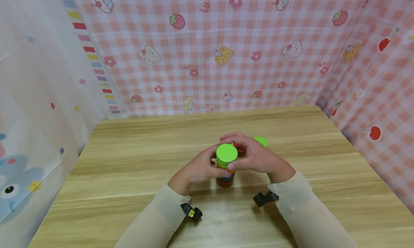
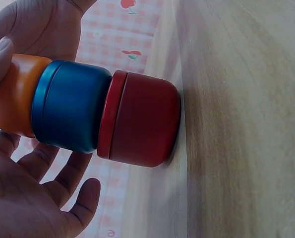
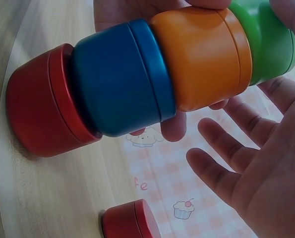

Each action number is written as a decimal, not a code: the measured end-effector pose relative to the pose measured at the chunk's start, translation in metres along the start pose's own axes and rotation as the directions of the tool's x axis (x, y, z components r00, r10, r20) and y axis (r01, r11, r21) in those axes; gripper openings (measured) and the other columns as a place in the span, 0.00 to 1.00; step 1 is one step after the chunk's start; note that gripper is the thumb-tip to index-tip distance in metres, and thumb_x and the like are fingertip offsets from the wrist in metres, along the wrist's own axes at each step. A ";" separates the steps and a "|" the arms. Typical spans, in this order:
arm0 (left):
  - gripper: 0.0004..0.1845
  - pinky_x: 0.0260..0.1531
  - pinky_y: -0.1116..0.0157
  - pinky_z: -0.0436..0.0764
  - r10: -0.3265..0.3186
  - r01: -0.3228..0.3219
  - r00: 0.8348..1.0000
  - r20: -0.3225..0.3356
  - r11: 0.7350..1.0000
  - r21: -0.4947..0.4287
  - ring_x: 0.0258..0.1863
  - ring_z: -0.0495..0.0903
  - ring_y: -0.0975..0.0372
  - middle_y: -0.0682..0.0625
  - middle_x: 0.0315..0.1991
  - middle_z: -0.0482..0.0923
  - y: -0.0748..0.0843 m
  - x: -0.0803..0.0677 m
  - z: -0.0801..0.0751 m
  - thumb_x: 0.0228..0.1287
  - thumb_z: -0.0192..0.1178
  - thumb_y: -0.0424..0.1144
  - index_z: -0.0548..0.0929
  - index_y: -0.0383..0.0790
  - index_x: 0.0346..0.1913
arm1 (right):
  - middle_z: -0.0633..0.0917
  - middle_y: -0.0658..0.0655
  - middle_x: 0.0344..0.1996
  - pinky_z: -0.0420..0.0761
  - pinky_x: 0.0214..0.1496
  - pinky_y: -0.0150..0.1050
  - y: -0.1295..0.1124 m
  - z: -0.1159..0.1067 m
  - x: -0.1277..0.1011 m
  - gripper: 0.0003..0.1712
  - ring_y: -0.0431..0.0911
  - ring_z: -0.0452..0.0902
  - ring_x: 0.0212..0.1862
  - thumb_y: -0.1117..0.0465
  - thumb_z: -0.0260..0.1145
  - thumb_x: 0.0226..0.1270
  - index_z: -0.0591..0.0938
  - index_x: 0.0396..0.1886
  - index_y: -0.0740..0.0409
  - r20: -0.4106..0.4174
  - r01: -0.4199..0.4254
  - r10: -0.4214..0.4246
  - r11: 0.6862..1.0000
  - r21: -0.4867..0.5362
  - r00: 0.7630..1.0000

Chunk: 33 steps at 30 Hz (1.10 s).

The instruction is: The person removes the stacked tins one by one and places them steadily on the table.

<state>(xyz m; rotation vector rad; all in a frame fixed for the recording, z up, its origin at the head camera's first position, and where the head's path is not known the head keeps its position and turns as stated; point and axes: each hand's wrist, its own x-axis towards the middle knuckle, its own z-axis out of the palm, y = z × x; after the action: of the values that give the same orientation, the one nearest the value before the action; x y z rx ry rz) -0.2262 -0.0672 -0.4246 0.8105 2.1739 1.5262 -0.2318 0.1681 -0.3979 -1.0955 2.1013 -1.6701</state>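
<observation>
A stack of small lidded tins stands upright on the wooden table. Its red tin (image 2: 145, 119) is at the bottom, touching the tabletop, under a blue tin (image 2: 70, 106). Above these come an orange tin (image 3: 202, 57) and, topmost, a green tin (image 1: 226, 153). My left hand (image 1: 200, 168) holds the stack around the orange tin, thumb on the near side and fingers behind. My right hand (image 1: 258, 157) grips the green tin between thumb and forefinger, its other fingers spread away from the stack. In the right wrist view the stack sits slightly out of line.
Behind the stack stands another red tin (image 3: 130, 220), partly hidden by my right hand in the head view. A second green tin (image 1: 260, 141) shows just beyond that hand. Patterned cloth (image 1: 207, 61) hangs along the back and sides of the table (image 1: 129, 161).
</observation>
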 end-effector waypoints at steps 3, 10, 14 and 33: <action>0.40 0.58 0.51 0.73 0.003 -0.003 1.000 0.001 1.000 -0.001 0.59 0.74 0.54 0.52 0.68 0.76 0.000 0.000 0.000 0.62 0.75 0.41 0.70 0.50 0.76 | 0.70 0.64 0.72 0.78 0.68 0.44 0.000 0.000 0.000 0.39 0.59 0.72 0.70 0.52 0.81 0.63 0.78 0.70 0.61 0.001 -0.001 0.001 1.000 0.006 1.000; 0.40 0.56 0.53 0.74 0.009 -0.009 1.000 -0.001 1.000 -0.003 0.58 0.74 0.54 0.52 0.66 0.76 -0.001 0.000 0.001 0.62 0.75 0.41 0.71 0.49 0.76 | 0.70 0.63 0.72 0.79 0.68 0.44 -0.002 0.000 0.000 0.39 0.59 0.73 0.69 0.51 0.81 0.63 0.78 0.70 0.61 0.005 0.008 -0.008 1.000 0.006 1.000; 0.40 0.56 0.53 0.75 0.009 -0.009 1.000 -0.003 1.000 -0.004 0.58 0.74 0.55 0.52 0.66 0.77 -0.002 0.000 0.001 0.62 0.75 0.40 0.71 0.49 0.76 | 0.71 0.63 0.72 0.78 0.68 0.44 -0.003 0.000 0.000 0.39 0.60 0.72 0.70 0.50 0.80 0.63 0.78 0.70 0.61 0.003 0.018 -0.017 1.000 -0.007 1.000; 0.35 0.60 0.52 0.76 -0.007 0.007 1.000 0.012 1.000 -0.009 0.60 0.76 0.56 0.50 0.63 0.79 -0.002 0.001 0.001 0.65 0.74 0.39 0.73 0.46 0.73 | 0.74 0.61 0.71 0.81 0.62 0.51 -0.009 -0.009 -0.004 0.37 0.58 0.73 0.68 0.54 0.81 0.63 0.79 0.68 0.61 -0.053 0.006 -0.011 0.995 -0.104 0.999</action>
<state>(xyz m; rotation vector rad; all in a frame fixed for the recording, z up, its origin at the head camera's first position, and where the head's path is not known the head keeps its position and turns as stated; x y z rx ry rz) -0.2268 -0.0661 -0.4270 0.8067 2.1569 1.5233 -0.2312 0.1770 -0.3878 -1.1024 2.2424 -1.6277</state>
